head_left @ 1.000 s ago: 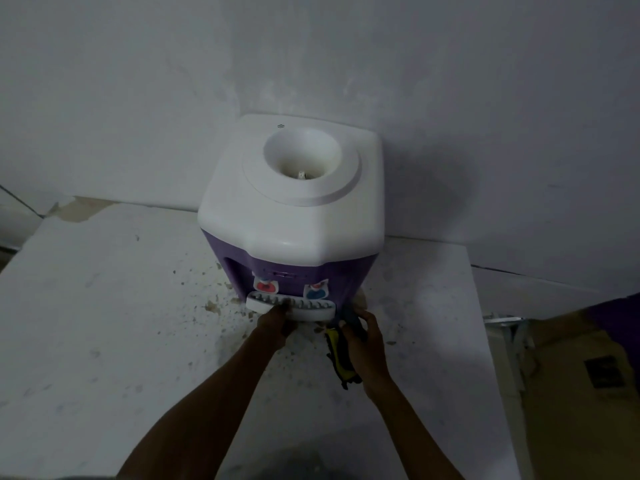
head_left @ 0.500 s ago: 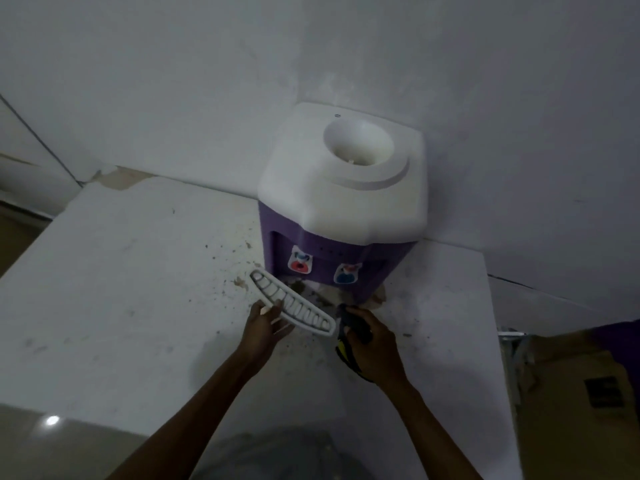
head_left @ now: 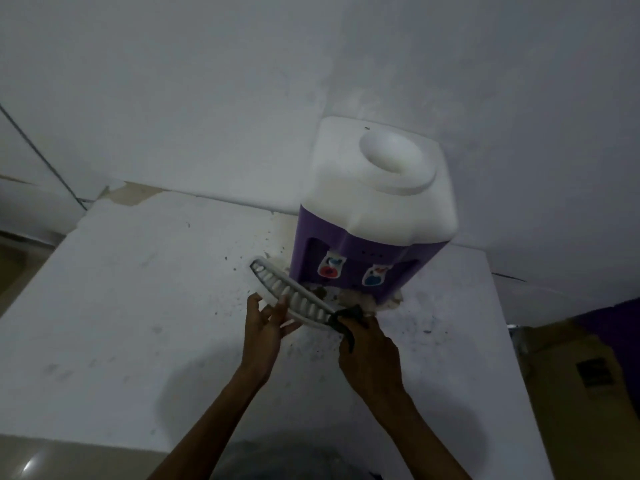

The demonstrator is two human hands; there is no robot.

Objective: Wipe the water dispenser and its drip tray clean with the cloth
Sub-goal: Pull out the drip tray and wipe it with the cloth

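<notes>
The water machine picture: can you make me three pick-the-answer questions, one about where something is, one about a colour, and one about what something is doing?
1. Where is the drip tray?
A. Fitted under the taps
B. Held in front of the water dispenser
C. On the dispenser's top

2. What colour is the dispenser's body?
A. Purple
B. Green
C. Orange

3. What is the right hand doing?
A. Hanging empty
B. Pressing a tap
C. Gripping the dark cloth at the tray's end

Answers: B, the left hand holds it out, clear of the dispenser; A, purple below the white top; C, its fingers are closed on the cloth.
</notes>
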